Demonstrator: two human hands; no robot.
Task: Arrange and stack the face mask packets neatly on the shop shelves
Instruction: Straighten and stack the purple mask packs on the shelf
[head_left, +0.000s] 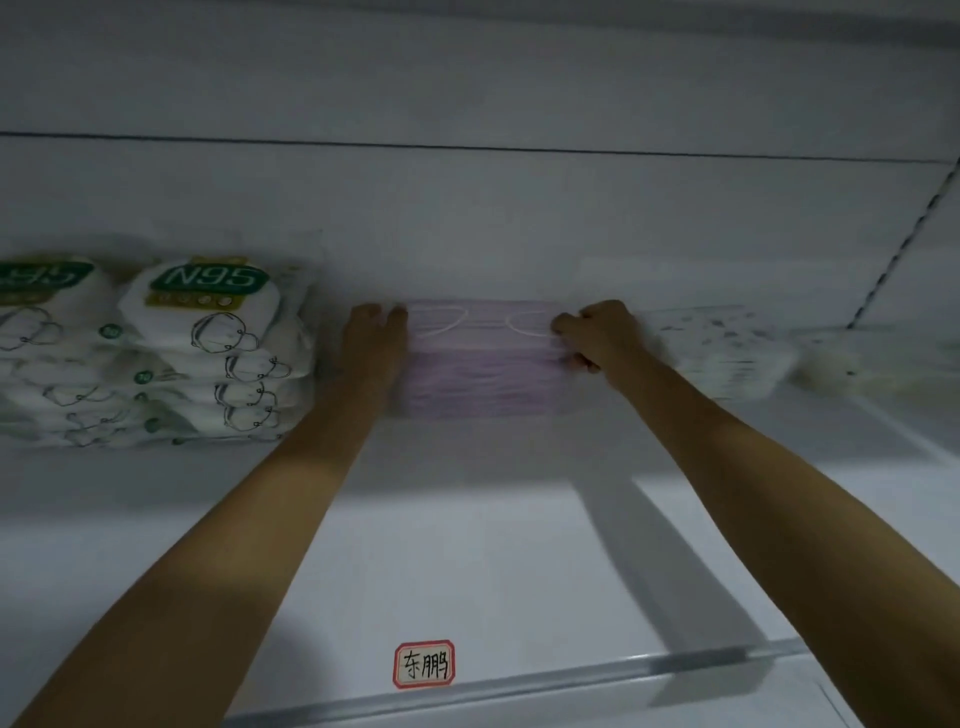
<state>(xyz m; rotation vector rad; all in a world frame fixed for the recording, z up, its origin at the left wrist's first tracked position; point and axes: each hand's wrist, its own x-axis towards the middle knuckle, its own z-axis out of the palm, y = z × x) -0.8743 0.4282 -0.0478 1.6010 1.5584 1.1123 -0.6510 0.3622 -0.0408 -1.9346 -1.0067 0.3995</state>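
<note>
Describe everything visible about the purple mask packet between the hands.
The purple mask packet is a clear, soft wrapper around a stack of pale lilac pleated masks with white ear loops on top. It lies flat at the back of the white shelf. The left hand presses its left end; the right hand grips its right end.

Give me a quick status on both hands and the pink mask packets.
Left hand flat against pink mask stack; right hand gripping its other end. N95 packets left, patterned packets right. Nothing blocking.

"n95" on white packets (208, 332)
</note>
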